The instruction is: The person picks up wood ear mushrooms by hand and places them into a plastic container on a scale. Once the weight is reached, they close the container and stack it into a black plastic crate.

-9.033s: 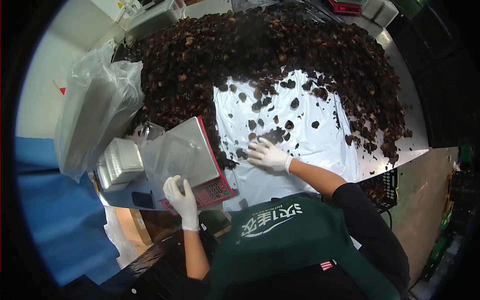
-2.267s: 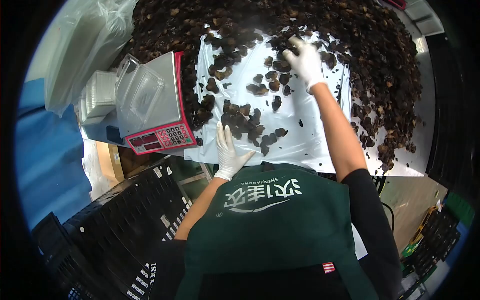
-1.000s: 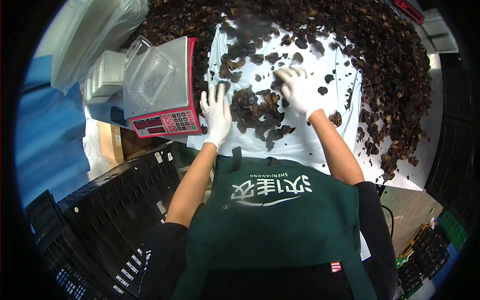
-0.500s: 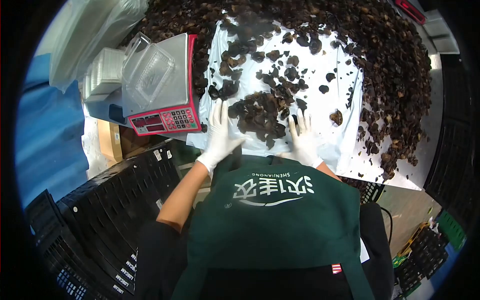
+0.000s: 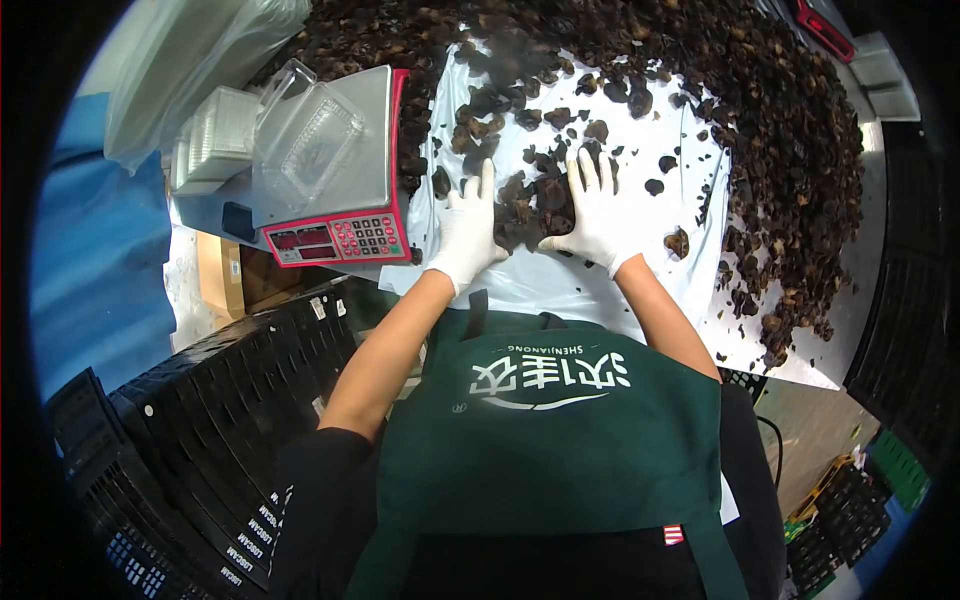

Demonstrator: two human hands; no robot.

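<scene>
Dark, curled mushroom-like pieces (image 5: 520,205) lie bunched on a white plastic sheet (image 5: 645,215). My left hand (image 5: 469,228), in a white glove, rests at the left side of this bunch with its fingers spread. On the other side, touching the pieces, is my right hand (image 5: 594,212), gloved too, its fingers stretched forward and its thumb pointing inward. Neither hand grips anything. More loose pieces are scattered over the sheet beyond the fingertips.
A red-edged scale (image 5: 345,240) stands at the left, bearing a clear plastic tray (image 5: 318,145). Stacked clear trays (image 5: 220,135) are beside it. A large heap of dark pieces (image 5: 790,150) spreads along the back and right. Black crates (image 5: 230,400) stand at the lower left.
Both hands have moved forward on the sheet and closer together. The bunch of pieces between them is narrower and more compact.
</scene>
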